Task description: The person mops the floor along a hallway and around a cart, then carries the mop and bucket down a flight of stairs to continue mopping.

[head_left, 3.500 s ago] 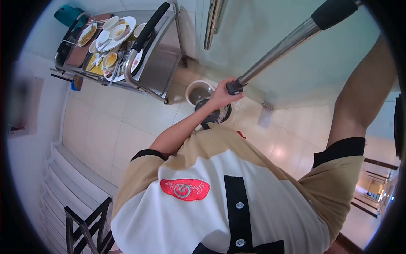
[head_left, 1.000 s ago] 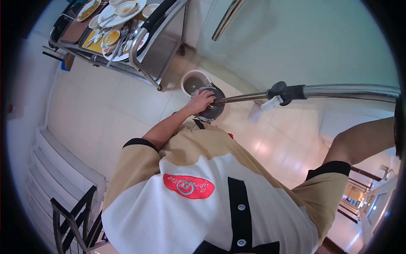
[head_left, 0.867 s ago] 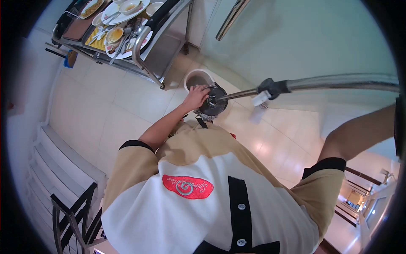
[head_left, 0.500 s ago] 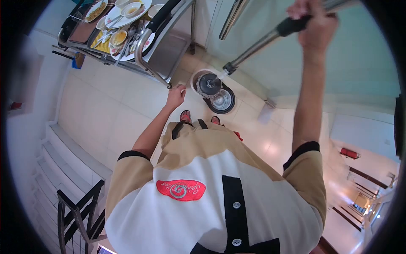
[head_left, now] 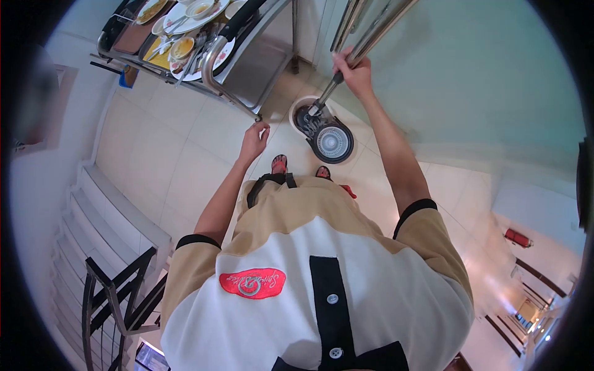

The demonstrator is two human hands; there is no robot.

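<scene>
My right hand [head_left: 355,73] is wrapped round the metal pole of a mop [head_left: 377,34], which slants down to the bucket. The mop's head [head_left: 307,119] sits low in the round part of a mop bucket [head_left: 296,105]. Beside it, in the bucket's other part, is a grey slotted spin basket [head_left: 333,142]. My left hand [head_left: 254,140] hangs near the lower corner of the metal cart, its fingers curled with nothing visible in them.
A metal cart [head_left: 257,77] at the upper left holds used plates [head_left: 219,59], bowls and cutlery. Stairs [head_left: 105,204] and a black railing [head_left: 102,281] lie at the left. A glass panel [head_left: 470,80] stands at the right, with a fire extinguisher [head_left: 518,238] beyond.
My right hand has come down and left, and the mop has dropped deeper into the bucket, its pole now steeper. The left hand stays by the cart.
</scene>
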